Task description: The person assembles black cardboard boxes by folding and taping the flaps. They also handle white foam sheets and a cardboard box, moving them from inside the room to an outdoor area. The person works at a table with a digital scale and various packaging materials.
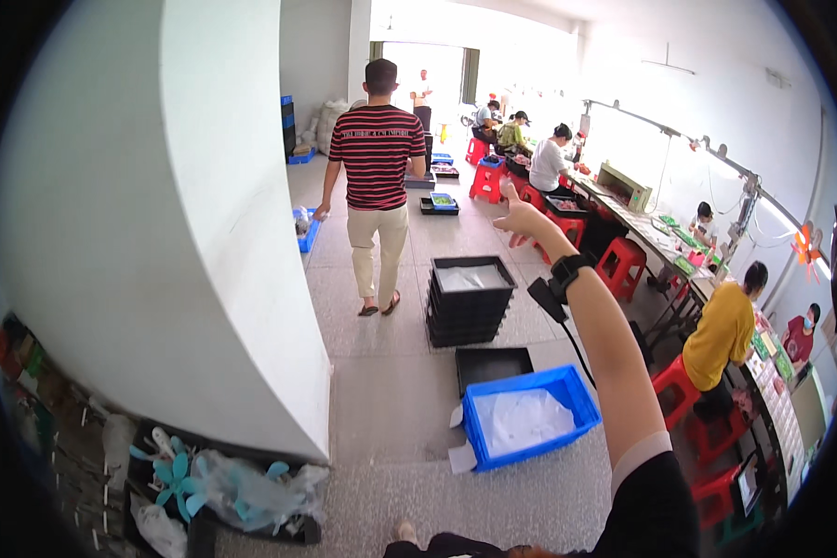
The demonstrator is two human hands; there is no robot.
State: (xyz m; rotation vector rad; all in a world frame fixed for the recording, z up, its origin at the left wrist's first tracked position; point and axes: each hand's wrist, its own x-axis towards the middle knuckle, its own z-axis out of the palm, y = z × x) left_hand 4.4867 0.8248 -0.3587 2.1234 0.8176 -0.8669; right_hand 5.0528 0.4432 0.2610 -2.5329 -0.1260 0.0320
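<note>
Obstructing the near floor: a blue bin (577,395), then a stack of black crates (465,314) beyond. A white pillar (237,186) bounds the left; a person (378,167) occupies the aisle farther off. A black tray (493,363) is partly hidden by the bin. Far doorway (446,74) glare-washed; left hand out of view. Right hand (528,219) extended forward, released, index finger outstretched; other fingers indistinct.

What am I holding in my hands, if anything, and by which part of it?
Nothing shows in your bare, outstretched right hand. Your left hand isn't in view, so I can't tell whether it holds anything.
</note>
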